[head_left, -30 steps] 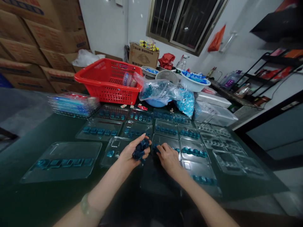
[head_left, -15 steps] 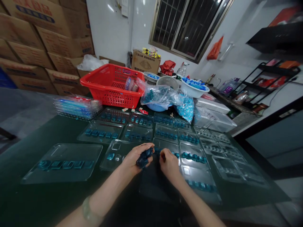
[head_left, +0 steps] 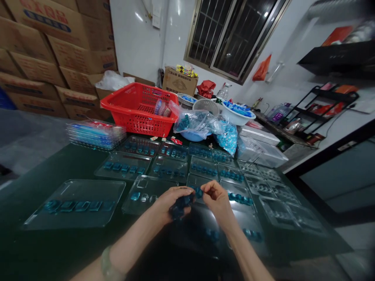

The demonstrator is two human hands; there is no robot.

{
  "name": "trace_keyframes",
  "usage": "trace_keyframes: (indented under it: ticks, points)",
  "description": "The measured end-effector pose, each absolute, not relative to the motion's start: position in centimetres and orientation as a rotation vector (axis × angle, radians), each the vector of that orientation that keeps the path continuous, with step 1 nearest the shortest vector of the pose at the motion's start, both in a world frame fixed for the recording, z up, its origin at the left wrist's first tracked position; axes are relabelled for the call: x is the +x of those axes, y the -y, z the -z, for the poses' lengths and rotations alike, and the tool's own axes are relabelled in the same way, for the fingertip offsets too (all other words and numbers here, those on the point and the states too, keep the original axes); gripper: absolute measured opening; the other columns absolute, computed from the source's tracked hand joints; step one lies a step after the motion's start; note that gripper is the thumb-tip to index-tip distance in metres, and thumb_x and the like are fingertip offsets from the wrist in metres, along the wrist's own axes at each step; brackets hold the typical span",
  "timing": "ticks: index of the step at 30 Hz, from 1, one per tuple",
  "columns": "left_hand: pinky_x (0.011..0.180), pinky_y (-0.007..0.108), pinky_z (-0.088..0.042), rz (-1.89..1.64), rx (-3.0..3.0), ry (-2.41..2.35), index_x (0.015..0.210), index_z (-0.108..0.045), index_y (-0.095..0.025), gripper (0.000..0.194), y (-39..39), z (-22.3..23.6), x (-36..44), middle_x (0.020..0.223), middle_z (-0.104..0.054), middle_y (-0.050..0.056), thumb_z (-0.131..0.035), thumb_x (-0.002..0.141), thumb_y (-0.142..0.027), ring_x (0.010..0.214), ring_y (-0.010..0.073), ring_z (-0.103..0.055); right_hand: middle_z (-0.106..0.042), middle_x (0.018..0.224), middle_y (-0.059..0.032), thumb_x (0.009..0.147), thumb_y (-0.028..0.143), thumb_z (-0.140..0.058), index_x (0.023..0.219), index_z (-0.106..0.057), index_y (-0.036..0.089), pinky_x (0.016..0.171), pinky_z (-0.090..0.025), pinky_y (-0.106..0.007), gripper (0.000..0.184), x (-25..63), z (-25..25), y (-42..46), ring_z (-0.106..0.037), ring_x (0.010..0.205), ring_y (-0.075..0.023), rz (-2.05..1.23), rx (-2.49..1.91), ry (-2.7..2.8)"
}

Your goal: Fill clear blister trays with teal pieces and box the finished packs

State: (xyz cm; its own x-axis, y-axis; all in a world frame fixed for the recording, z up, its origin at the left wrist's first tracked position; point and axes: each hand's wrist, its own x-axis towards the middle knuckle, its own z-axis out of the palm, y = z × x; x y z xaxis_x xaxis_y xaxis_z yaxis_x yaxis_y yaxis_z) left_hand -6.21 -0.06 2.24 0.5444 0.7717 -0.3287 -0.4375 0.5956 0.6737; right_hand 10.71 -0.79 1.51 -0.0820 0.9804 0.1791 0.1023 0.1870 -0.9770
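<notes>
The left hand (head_left: 168, 203) curls shut around a clump of blue moulded pieces (head_left: 179, 207), the right fingertips (head_left: 206, 187) pinch one piece (head_left: 199, 192) above a clear tray (head_left: 148, 200) on the bench (head_left: 73, 168), and a loose grip could drop pieces.

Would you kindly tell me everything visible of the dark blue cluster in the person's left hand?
The dark blue cluster is a bunched mass of small, glossy, plastic-looking pieces, their exact shapes unclear. It is gripped in the person's left hand, above the dark table top. A lighter blue piece reaches toward the right hand's fingertips; whether it is joined cannot be told.
</notes>
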Motion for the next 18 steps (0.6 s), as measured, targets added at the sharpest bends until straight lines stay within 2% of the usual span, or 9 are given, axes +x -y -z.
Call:
trace_keyframes:
  ticks: [6, 11, 15, 18]
  points:
    - [0.034, 0.018, -0.029, -0.715, 0.548, -0.685, 0.070, -0.053, -0.010, 0.023, 0.2, -2.2, -5.8, 0.054, -0.048, 0.001, -0.069, 0.067, -0.027, 0.038, 0.0079, -0.042, -0.053, 0.076, 0.0027, 0.069, 0.010, -0.049, 0.074, -0.046, 0.020, 0.064, -0.040, -0.021, 0.011, 10.4, -1.4, 1.1, -0.051, 0.069, -0.0100, -0.981, -1.161, 1.566]
    - [0.036, 0.017, -0.031, -0.721, 0.512, -0.746, 0.079, -0.052, -0.013, 0.026, 0.6, -1.9, -5.1, 0.060, -0.052, 0.001, -0.071, 0.066, -0.026, 0.041, 0.0091, -0.047, -0.049, 0.071, 0.0044, 0.066, 0.006, -0.046, 0.074, -0.046, 0.019, 0.059, -0.038, -0.020, 0.015, 10.7, -1.2, 0.9, -0.047, 0.064, -0.0089, -0.971, -1.192, 1.621]
    - [0.035, 0.017, -0.028, -0.715, 0.448, -0.698, 0.082, -0.049, -0.016, 0.026, 0.6, -1.0, -4.8, 0.066, -0.053, 0.002, -0.069, 0.066, -0.022, 0.041, 0.0093, -0.046, -0.047, 0.069, 0.0047, 0.068, 0.008, -0.046, 0.075, -0.046, 0.020, 0.057, -0.038, -0.021, 0.014, 10.9, -1.2, 1.3, -0.047, 0.062, -0.0093, -0.978, -1.204, 1.572]
    - [0.033, 0.017, -0.025, -0.712, 0.464, -0.688, 0.079, -0.048, -0.016, 0.025, 0.4, -0.3, -4.7, 0.063, -0.052, 0.001, -0.068, 0.068, -0.026, 0.039, 0.0097, -0.044, -0.050, 0.080, 0.0004, 0.071, 0.007, -0.044, 0.086, -0.051, 0.019, 0.064, -0.041, -0.023, 0.021, 10.8, -1.8, 2.2, -0.051, 0.073, -0.0118, -0.775, -1.213, 1.683]
